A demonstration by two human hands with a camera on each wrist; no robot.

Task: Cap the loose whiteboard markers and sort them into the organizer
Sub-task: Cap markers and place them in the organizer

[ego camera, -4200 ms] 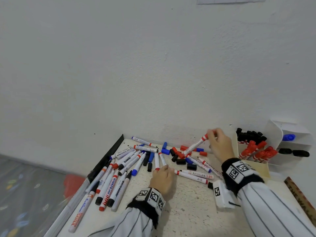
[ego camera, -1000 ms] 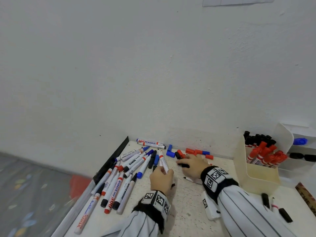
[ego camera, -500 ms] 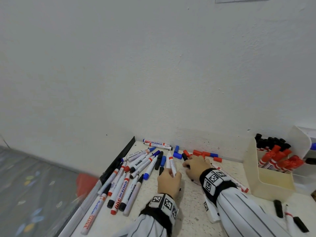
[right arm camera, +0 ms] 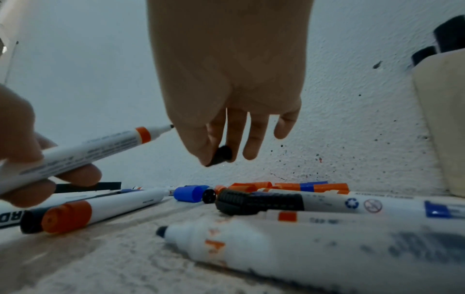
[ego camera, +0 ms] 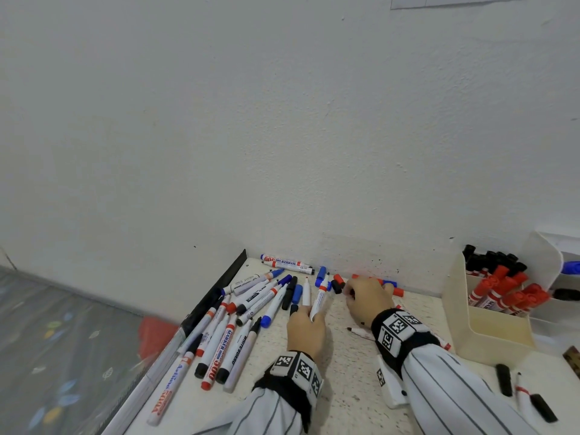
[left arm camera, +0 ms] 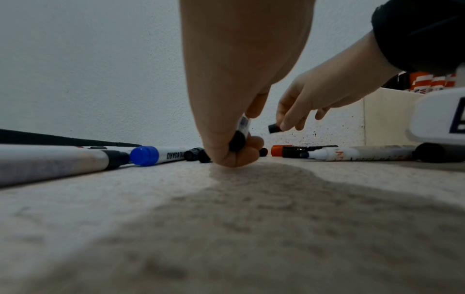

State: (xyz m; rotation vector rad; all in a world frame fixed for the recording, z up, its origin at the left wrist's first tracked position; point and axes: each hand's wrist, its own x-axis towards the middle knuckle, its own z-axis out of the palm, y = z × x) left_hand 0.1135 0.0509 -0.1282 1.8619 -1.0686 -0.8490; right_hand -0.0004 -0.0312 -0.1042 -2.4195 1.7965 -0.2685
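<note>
My left hand grips an uncapped white marker with a red band, its tip pointing at the wall. The right wrist view shows this marker raised off the table. My right hand hovers just right of it near the wall and pinches a black cap between thumb and forefinger; the same cap shows in the left wrist view. Loose red, blue and black caps lie along the wall. The cream organizer box at the right holds red and black capped markers.
Several loose markers lie fanned out left of my hands, beside a black strip at the table's left edge. More markers lie under my right wrist. A black cap and a marker lie in front of the organizer.
My right hand, which earlier carried a red marker toward the organizer, came back to the caps by the wall and picked up a black cap. My left hand picked up a marker.
</note>
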